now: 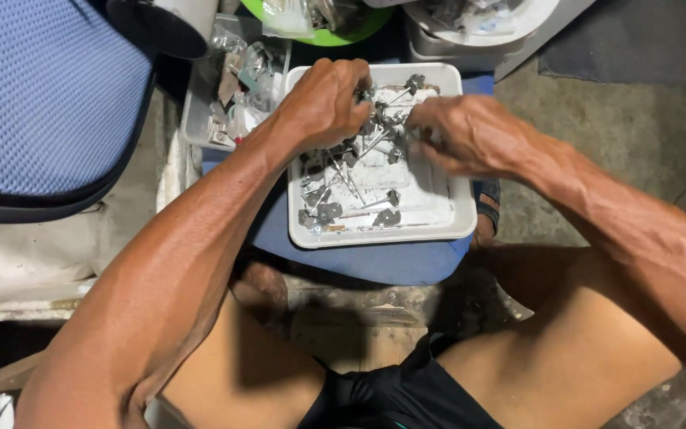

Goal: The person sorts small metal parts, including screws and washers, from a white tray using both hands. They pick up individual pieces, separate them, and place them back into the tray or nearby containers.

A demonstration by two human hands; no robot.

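**Both hands in a tray of metal bits**

Nearest the camera are the person's bare knees and black shorts (391, 389), with both forearms reaching forward over them. Past that, a shallow white tray (438, 226) sits on a blue stool (375, 258). It holds a loose heap of small grey metal parts (351, 171), thin rods with flat heads, piled mostly toward its left and far side and pointing every which way, so no common direction. The right half of the tray floor is mostly bare.

The left hand (323, 103) is curled over the far-left of the pile, fingers bunched down onto the parts. The right hand (466, 135) comes in from the right with fingertips drawn together among the same parts. Can't tell exactly which piece either one is pinching.

Further back there's a blue mesh chair seat (41, 95) on the left, a clear box of plastic-wrapped odds and ends (240, 71), then a green bowl (335, 32) and a white tub (486, 24), both holding stuff too blurry to make out.
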